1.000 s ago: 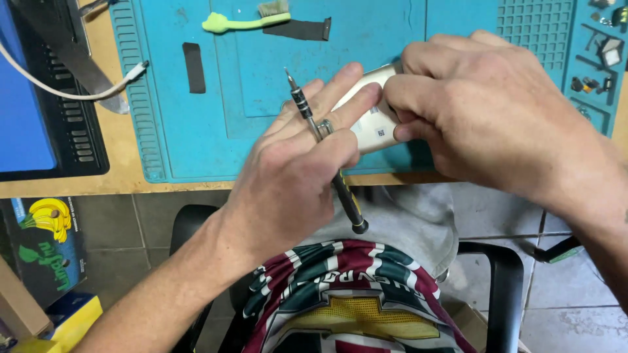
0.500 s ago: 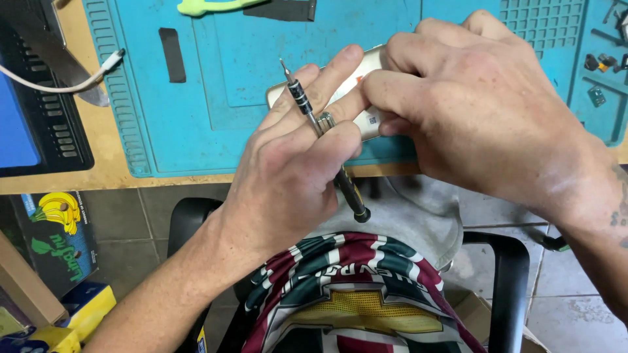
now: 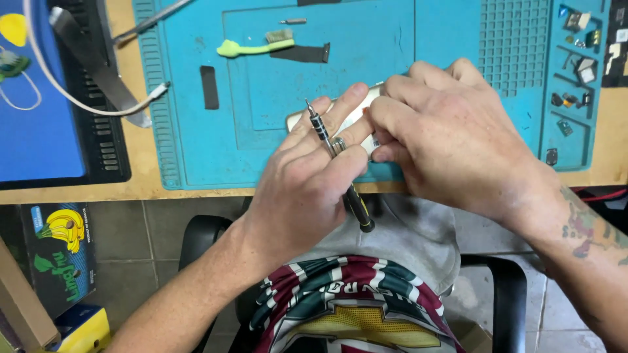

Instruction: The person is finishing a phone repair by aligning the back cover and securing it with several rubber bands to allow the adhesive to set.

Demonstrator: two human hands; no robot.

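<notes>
The screwdriver (image 3: 337, 160) lies tucked between the fingers of the left hand (image 3: 307, 186), its long axis diagonal, tip pointing up-left over the blue mat (image 3: 196, 144) and black handle down-right past the table edge. Both hands close on a pale flat device (image 3: 356, 117) at the mat's near edge, the right hand (image 3: 451, 140) curled over its right end. Compartments along the mat's right side (image 3: 575, 111) hold small parts and screws.

Work mat (image 3: 261, 150): teal-blue. Brush (image 3: 252, 46): lime-green handle. Screwdriver (image 3: 340, 167): black, silver-banded shaft. Device (image 3: 356, 117) casing: silver-white. Cable (image 3: 72, 98): white. Desk (image 3: 98, 193): light wood. Shirt (image 3: 353, 307): maroon, green, white stripes.
</notes>
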